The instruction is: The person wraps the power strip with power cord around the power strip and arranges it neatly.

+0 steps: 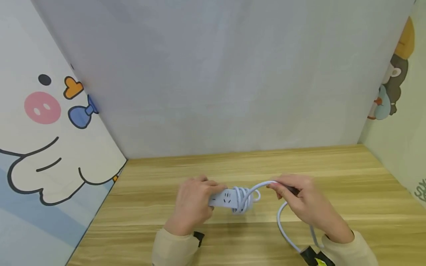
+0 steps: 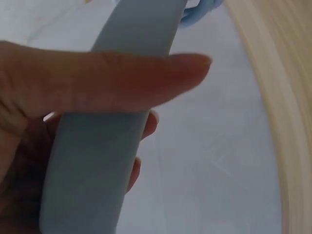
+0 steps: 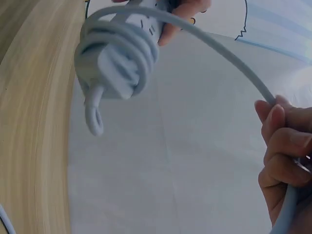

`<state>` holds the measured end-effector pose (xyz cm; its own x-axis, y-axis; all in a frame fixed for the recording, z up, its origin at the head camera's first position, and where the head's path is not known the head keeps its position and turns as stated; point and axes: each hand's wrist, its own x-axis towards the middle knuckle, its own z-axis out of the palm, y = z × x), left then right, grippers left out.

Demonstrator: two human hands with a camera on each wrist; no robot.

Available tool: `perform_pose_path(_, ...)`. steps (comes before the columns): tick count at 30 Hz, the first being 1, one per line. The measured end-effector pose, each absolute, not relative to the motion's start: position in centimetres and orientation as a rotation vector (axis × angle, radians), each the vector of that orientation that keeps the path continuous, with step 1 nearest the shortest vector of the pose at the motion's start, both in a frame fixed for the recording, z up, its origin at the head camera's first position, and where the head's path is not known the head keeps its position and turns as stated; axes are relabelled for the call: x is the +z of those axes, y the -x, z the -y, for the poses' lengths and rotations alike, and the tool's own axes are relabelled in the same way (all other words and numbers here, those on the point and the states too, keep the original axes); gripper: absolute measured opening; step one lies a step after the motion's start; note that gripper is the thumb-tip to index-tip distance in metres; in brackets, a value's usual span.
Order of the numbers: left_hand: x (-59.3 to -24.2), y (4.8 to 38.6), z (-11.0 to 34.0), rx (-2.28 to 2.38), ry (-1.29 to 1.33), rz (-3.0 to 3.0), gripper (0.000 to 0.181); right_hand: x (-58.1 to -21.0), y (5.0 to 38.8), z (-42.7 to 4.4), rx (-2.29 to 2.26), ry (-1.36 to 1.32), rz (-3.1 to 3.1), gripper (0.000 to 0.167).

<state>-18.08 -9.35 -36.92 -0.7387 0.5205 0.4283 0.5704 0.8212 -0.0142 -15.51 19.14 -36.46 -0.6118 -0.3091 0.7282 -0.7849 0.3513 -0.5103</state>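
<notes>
**Strip steadied, cord drawn out**

At lower right, your right hand (image 1: 309, 207) pinches the white cord (image 1: 261, 184), apparently managing its slack. At lower centre, your left hand (image 1: 193, 203) grips the power strip (image 1: 220, 200), likely steadying it while loops circle its right end. Beyond, a pale backdrop (image 1: 213, 74) fills upper centre.

head view: forward, down; wrist views: close, both sharing power strip (image 1: 223, 198).
</notes>
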Motion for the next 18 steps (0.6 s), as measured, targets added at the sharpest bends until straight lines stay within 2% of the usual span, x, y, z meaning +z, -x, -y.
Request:
perform_pose_path(7, -35.0, 16.6, 10.3, -0.488, 1.161, 2.592, 0.062, -36.4, 16.0, -19.6, 1.141, -0.781, 2.113, 0.028)
perform_pose_path(14, -34.1, 16.2, 10.2, -0.911, 1.523, 2.390, 0.055, -37.3, 16.5, -19.1, 1.313, -0.893, 2.176, 0.021)
perform_pose_path(18, -34.2, 16.4, 10.1, -1.265, 1.529, 2.223, 0.051, -37.8, 16.7, -18.9, 1.420, -0.958, 2.216, 0.021)
